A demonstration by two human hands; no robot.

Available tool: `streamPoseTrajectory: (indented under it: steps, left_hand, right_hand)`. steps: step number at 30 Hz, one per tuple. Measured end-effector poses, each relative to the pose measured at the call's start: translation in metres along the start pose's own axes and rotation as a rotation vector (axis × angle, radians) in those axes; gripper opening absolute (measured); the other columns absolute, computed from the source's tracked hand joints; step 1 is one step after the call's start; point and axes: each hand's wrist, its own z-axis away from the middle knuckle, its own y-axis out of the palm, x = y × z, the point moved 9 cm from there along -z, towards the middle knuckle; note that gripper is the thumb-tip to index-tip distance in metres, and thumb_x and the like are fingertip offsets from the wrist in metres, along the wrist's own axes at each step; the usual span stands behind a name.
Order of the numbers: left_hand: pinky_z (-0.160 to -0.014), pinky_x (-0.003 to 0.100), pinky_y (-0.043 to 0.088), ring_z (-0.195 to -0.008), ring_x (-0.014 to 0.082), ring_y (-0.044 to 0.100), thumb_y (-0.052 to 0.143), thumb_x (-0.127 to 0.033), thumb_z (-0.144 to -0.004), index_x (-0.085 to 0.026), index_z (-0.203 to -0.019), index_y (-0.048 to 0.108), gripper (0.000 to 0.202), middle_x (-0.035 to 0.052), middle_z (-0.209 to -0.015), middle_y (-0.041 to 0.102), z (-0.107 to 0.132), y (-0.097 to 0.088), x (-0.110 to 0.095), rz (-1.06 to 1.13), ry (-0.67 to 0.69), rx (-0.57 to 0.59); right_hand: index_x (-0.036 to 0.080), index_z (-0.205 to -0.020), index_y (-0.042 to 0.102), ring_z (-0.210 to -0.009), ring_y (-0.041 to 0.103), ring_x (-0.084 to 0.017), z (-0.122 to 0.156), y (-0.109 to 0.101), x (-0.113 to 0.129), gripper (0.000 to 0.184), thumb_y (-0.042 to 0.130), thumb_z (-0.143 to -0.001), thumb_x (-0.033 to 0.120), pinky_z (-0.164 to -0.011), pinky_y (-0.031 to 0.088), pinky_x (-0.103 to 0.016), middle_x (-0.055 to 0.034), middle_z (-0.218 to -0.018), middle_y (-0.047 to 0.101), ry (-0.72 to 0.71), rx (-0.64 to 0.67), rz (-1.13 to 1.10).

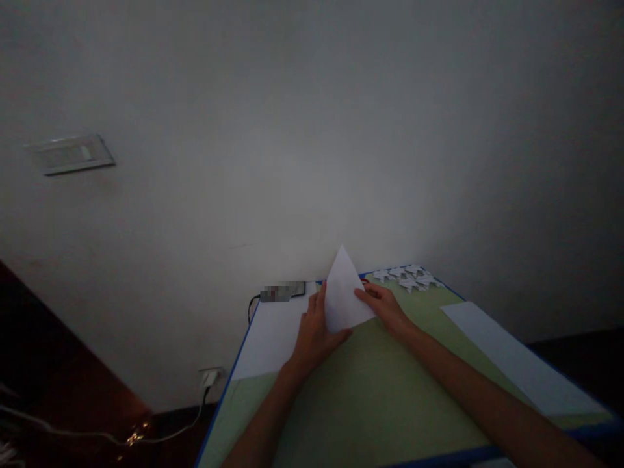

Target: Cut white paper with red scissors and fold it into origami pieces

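A white sheet of paper (345, 292), folded to a point at its top, is held up over the green tabletop (370, 390). My left hand (316, 331) grips its left side and lower edge, the thumb lying along the bottom. On the right side, my right hand (383, 304) pinches the paper between thumb and fingers. Part of a small red thing (364, 281) shows just behind the right hand; its kind I cannot make out.
Several folded paper stars (412, 276) lie at the table's back right. White sheets rest at the left (268, 341) and right (517, 357). A phone-like device (298, 288) with a cable sits at the back left. Behind stands a wall (312, 143) with a plugged socket (210, 376).
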Motion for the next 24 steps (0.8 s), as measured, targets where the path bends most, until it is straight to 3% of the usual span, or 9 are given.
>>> streamPoseTrajectory:
  steps: [10,16,24]
  left_hand:
    - [-0.115,0.059,0.04,-0.143,0.0395,0.045,0.083,-0.037,-0.075,-0.023,-0.164,0.015,0.113,0.0203,-0.155,0.043,0.001,0.003,-0.002,0.15,0.026,0.046]
    - [-0.121,0.058,0.034,-0.146,0.0372,0.042,0.085,-0.039,-0.076,-0.022,-0.161,0.023,0.107,0.0195,-0.156,0.041,-0.002,0.007,-0.004,0.239,0.099,0.038]
    - [-0.126,0.057,0.026,-0.151,0.0341,0.034,0.081,-0.046,-0.082,-0.023,-0.162,0.019,0.103,0.0188,-0.16,0.035,0.001,0.002,-0.011,0.299,0.166,0.027]
  right_hand:
    - [0.021,-0.09,0.075,-0.071,0.069,-0.023,-0.005,-0.003,-0.003,0.047,0.09,-0.064,0.058,-0.065,0.052,-0.033,-0.0048,-0.085,0.078,0.025,0.007,-0.022]
    - [0.022,-0.084,0.068,-0.067,0.066,-0.021,-0.005,-0.005,-0.002,0.049,0.088,-0.064,0.062,-0.061,0.049,-0.031,-0.0029,-0.079,0.074,0.018,0.01,0.003]
    - [0.023,-0.081,0.064,-0.067,0.063,-0.021,-0.004,-0.005,0.004,0.053,0.084,-0.063,0.069,-0.06,0.047,-0.031,-0.0024,-0.077,0.072,0.015,0.007,0.049]
